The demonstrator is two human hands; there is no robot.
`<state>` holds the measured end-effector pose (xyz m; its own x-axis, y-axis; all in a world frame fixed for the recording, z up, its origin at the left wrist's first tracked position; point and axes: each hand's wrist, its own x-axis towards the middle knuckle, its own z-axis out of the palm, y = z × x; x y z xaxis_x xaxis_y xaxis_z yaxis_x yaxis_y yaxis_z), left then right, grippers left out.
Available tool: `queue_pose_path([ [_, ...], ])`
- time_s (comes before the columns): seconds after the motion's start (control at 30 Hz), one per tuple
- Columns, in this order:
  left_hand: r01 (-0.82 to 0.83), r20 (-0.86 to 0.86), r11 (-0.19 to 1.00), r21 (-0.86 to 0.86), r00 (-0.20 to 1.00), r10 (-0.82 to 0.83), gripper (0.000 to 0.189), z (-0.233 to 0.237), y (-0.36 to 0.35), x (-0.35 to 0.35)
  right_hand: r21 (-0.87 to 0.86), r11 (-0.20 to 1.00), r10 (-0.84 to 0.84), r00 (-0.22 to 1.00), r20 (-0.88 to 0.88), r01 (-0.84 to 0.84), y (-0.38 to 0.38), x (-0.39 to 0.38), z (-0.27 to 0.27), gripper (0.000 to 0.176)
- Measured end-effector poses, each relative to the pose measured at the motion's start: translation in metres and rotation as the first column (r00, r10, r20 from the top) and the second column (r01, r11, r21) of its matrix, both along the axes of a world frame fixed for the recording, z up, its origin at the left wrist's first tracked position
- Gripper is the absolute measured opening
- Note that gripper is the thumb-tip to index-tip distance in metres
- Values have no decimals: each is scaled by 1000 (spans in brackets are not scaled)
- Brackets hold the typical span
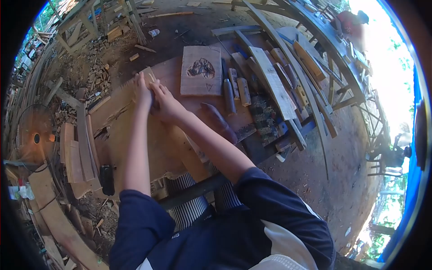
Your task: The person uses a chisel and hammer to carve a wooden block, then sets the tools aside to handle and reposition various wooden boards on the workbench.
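My left hand [143, 96] and my right hand [168, 104] are close together at the left of the workbench [135, 148]. Their fingers are closed and point away from me; what they grip is mostly hidden. Pale wood shows just past the fingertips, and a wooden plank [186, 150] runs from below my hands toward my lap. To the right lies a square wooden board [189, 81] with a dark carved hollow and a small triangle mark. Beside it are a dark cylindrical handle [228, 96], short wooden blocks [243, 92] and a curved reddish-brown piece [219, 122].
Long wooden strips [274, 83] and tools crowd the bench's right side. A round fan [37, 137] stands at the left near stacked boards [76, 155]. Wood scraps [96, 74] litter the ground. A person in red [353, 27] is at the far upper right, beyond a long table [315, 36].
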<state>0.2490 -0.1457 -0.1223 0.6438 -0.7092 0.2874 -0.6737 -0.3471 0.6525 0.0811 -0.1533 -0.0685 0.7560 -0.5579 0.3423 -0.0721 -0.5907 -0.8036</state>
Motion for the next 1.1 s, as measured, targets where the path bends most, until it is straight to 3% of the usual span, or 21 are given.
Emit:
queue_pose_path([
  [0.17, 34, -78, 995, -98, 996, -41, 81, 16, 115, -147, 30, 995, 92, 996, -4, -92, 97, -129, 10, 87],
  [0.33, 0, -150, 995, 95, 989, 14, 82, 42, 166, -226, 118, 991, 88, 977, -197, -65, 146, -188, 11, 92],
  [0.47, -37, -29, 991, 130, 999, 41, 77, 28, 105, -164, 5, 998, 65, 996, -59, -65, 95, -135, 7, 85],
  [0.53, -79, 12, 985, 156, 997, 78, 71, 24, 48, -100, -84, 996, 42, 983, 181, -27, 47, -68, -12, 78],
  [0.57, -91, -35, 969, 230, 994, 101, 71, 26, 20, -63, -57, 998, 37, 976, 216, -25, 26, -39, -7, 78],
  [0.67, -54, -8, 992, 115, 998, 55, 71, 1, -44, 27, 59, 998, 15, 997, 72, -19, -22, 27, -8, 91],
  [0.77, -65, 18, 990, 125, 998, 63, 72, 1, -46, 31, -12, 1000, -29, 999, 46, 29, -19, 32, -8, 92],
  [0.8, -51, 26, 999, 14, 998, 51, 72, -8, -37, 19, 22, 999, -29, 999, 25, 29, -11, 19, -11, 92],
  [0.83, -60, 28, 998, 10, 998, 60, 72, -5, -19, -2, -4, 1000, -3, 1000, 10, 3, 2, -1, -8, 90],
  [0.87, -46, -52, 997, 65, 997, 49, 74, -10, 0, -21, -28, 999, 24, 1000, -6, -25, 16, -23, -7, 89],
  [0.93, -9, -26, 1000, 26, 1000, 9, 77, -1, 55, -92, -12, 1000, -1, 1000, -31, 0, 61, -82, -6, 82],
  [1.0, 15, -47, 989, 150, 999, -8, 80, 37, 116, -168, -25, 999, 20, 998, -58, -21, 108, -141, -1, 82],
  [1.1, 44, -113, 985, 164, 993, -26, 81, 48, 162, -222, 53, 998, 40, 988, -152, -32, 149, -188, 11, 82],
])
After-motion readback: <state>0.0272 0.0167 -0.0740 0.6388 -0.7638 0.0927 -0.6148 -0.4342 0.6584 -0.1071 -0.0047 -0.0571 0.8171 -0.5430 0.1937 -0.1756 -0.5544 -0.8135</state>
